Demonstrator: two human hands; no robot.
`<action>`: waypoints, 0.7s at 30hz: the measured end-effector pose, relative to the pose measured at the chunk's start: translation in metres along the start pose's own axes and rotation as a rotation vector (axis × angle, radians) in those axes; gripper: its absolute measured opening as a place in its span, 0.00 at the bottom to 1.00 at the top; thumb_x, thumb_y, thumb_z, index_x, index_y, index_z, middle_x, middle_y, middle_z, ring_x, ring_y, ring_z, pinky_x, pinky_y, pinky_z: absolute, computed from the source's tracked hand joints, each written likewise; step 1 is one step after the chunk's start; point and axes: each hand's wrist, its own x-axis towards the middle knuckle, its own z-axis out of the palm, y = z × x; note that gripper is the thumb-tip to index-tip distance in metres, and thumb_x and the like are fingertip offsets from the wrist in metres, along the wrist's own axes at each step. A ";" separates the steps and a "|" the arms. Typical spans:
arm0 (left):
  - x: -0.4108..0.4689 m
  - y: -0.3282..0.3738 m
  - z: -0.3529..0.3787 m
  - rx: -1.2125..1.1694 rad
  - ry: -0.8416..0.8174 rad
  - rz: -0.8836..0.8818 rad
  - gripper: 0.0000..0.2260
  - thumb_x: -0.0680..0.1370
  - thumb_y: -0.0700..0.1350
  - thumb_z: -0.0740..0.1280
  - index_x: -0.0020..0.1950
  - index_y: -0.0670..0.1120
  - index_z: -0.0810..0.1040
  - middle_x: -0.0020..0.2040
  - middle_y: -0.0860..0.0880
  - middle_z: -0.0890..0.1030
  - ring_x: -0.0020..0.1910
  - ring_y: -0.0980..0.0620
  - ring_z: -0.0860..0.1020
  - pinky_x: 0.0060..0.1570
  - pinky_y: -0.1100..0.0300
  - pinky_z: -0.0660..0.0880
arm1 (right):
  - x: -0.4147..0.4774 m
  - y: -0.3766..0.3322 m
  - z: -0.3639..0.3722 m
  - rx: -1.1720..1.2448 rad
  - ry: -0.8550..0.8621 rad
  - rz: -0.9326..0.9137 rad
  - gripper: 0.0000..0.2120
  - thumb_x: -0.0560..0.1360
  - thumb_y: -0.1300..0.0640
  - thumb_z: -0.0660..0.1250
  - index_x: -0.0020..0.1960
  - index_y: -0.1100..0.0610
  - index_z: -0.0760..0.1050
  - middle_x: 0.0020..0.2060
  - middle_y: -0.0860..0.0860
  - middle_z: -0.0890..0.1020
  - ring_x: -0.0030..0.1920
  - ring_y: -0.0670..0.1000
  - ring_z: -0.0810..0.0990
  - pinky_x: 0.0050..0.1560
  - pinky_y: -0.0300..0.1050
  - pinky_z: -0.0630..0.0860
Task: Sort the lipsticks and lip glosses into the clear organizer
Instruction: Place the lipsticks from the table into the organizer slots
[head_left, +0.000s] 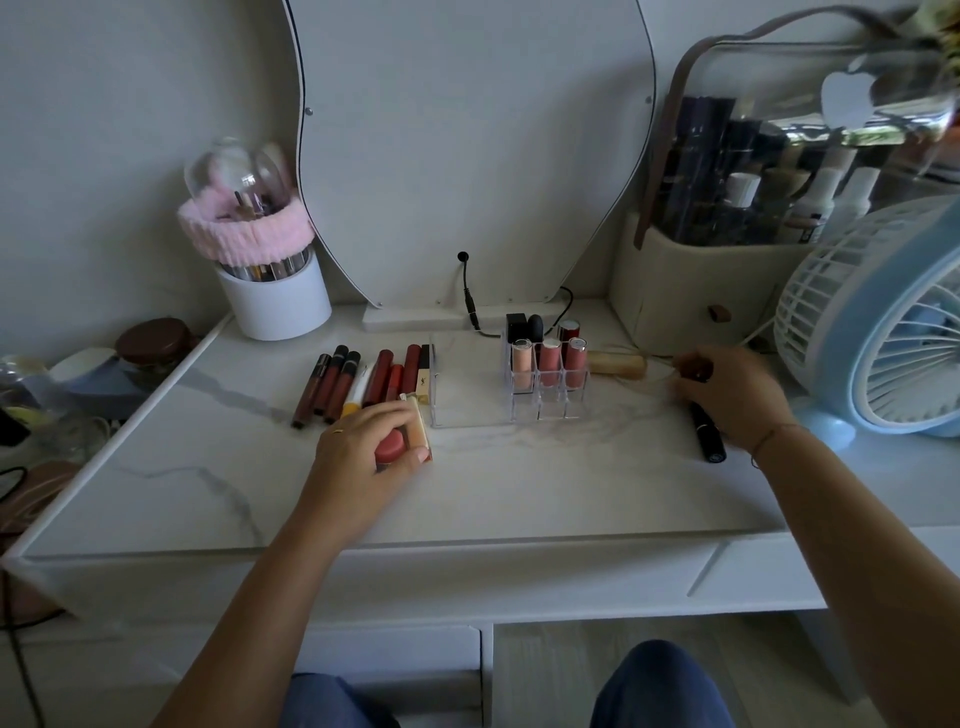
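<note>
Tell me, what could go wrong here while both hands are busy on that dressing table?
The left hand grips several pieces at once, so one could slip out. The right hand reaches beside the black tube, which might roll if nudged. The clear organizer holds upright lipsticks that a bump could topple.

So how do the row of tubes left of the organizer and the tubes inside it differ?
The loose tubes lie flat on the tabletop, side by side; the tubes in the clear organizer stand upright in separate slots. The loose tubes are mostly dark red; the front organizer tubes are paler pink. Neither group is touched by the hands.
</note>
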 end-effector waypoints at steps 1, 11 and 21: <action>0.000 0.000 0.000 0.002 0.001 0.003 0.16 0.72 0.43 0.73 0.59 0.46 0.79 0.62 0.53 0.77 0.62 0.55 0.74 0.63 0.58 0.69 | -0.001 -0.004 -0.001 0.035 0.034 -0.029 0.10 0.71 0.55 0.70 0.51 0.54 0.78 0.44 0.51 0.81 0.40 0.48 0.76 0.39 0.40 0.70; 0.000 0.000 0.000 0.011 -0.009 0.003 0.15 0.72 0.42 0.72 0.58 0.46 0.80 0.60 0.57 0.76 0.61 0.56 0.73 0.62 0.59 0.69 | -0.011 -0.074 0.000 0.510 0.151 -0.155 0.09 0.67 0.54 0.72 0.47 0.51 0.78 0.39 0.42 0.81 0.39 0.38 0.79 0.42 0.27 0.76; 0.000 -0.001 0.000 0.002 -0.009 -0.004 0.16 0.72 0.43 0.72 0.59 0.46 0.79 0.61 0.56 0.76 0.61 0.56 0.73 0.63 0.57 0.70 | -0.013 -0.089 0.007 0.624 0.072 -0.212 0.07 0.67 0.55 0.73 0.44 0.49 0.79 0.39 0.45 0.83 0.38 0.40 0.80 0.40 0.30 0.76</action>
